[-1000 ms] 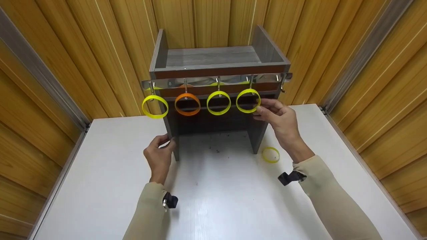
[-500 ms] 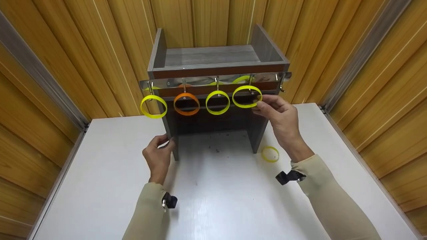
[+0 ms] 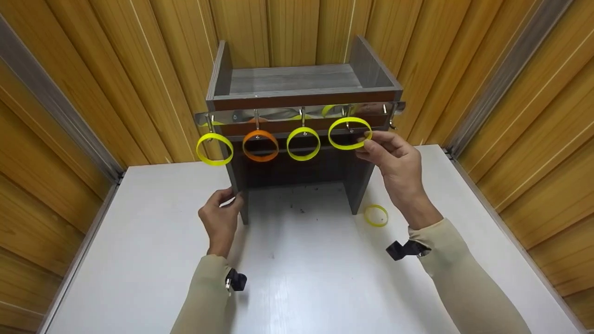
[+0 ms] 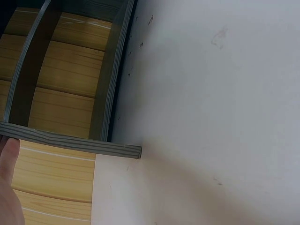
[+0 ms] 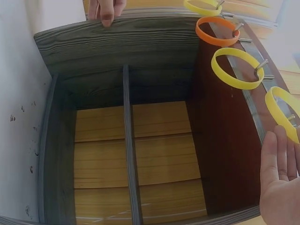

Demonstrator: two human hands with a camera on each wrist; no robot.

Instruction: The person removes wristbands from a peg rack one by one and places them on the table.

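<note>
In the head view, my right hand (image 3: 394,160) pinches the right side of a yellow wristband (image 3: 343,148) between thumb and fingers. That band encircles the fourth hook of a shiny metal hook rail (image 3: 278,113) and is stretched into a wide oval. Two more yellow wristbands (image 3: 303,158) and an orange wristband (image 3: 261,159) hang from the hooks to its left. My left hand (image 3: 220,218) grips the front edge of the left side panel of a grey shelf unit (image 3: 297,80); its thumb (image 5: 107,21) shows over that panel in the right wrist view.
Another yellow wristband (image 3: 377,225) lies on the white table (image 3: 306,278) beside the unit's right leg. At the rail's right end is a fifth hook (image 3: 393,121), with no band on it. Wood-look walls (image 3: 292,28) stand behind and at both sides. Small dark specks dot the table.
The fourth band has gone from a round hanging shape to a wide, raised oval, shifting left and then right with my right hand. My left hand stays on the panel.
</note>
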